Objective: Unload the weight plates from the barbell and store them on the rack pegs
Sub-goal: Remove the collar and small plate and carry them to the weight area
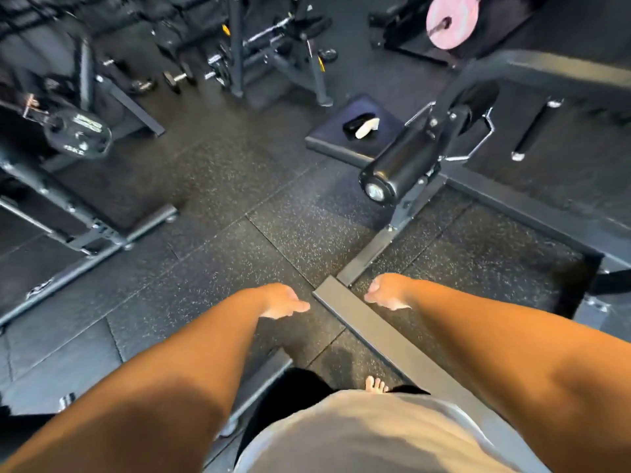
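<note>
Both my arms reach down over the speckled rubber floor. My left hand (283, 302) and my right hand (387, 291) hang side by side, a small gap between them, fingers loosely curled, holding nothing. A black weight plate (78, 134) sits on a bar end at the left. A pink plate (451, 20) hangs on a machine at the top right. A rack (239, 46) with bars and small plates stands at the top centre, far from both hands.
A padded roller (403, 165) on a grey machine frame (372, 315) juts out at right, its base bar running under my right hand. A black step pad (327, 131) carries a small black and white item. Dumbbells (177, 78) lie at the back left. My bare foot (375, 385) shows below.
</note>
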